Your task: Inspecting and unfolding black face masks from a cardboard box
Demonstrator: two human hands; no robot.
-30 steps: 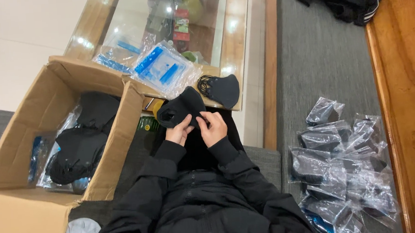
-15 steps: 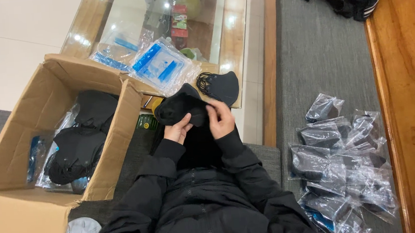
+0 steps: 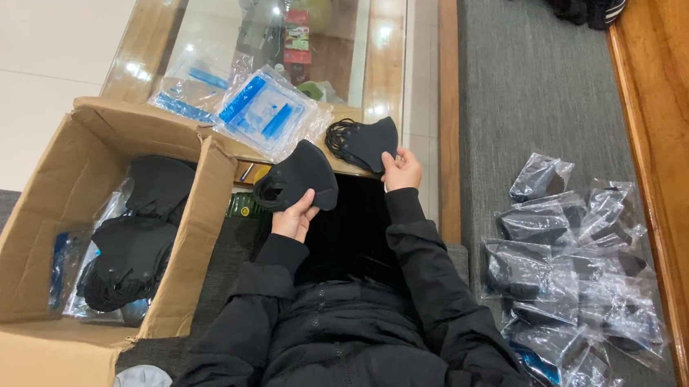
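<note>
Nearest the camera, black jacket sleeves [image 3: 418, 294] are reaching forward from the lap.

Left hand [image 3: 295, 215] is gripping a black face mask [image 3: 298, 178] by its lower edge: thumb on the near face, fingers curled behind. The mask is a matte black, cupped shell, with ear loops bunching at its left end. It is sitting above and just past the fingertips, held up in the air.

Right hand [image 3: 402, 170] is pinching a second black mask [image 3: 367, 142] at its lower right corner. That mask is lying on the near edge of the glass table [image 3: 387, 59], loops spilling out to the left. The two masks are sitting side by side, slightly apart.

Count: two masks in hand.

Right of the lap, a heap of clear bagged masks [image 3: 571, 266] is lying on the grey sofa seat [image 3: 533, 88]; too overlapped to count. Left, one open cardboard box [image 3: 31, 267] is holding more black masks, number unclear. Farther out, blue-printed clear packets [image 3: 260, 114] are lying on the table, at least two.
</note>
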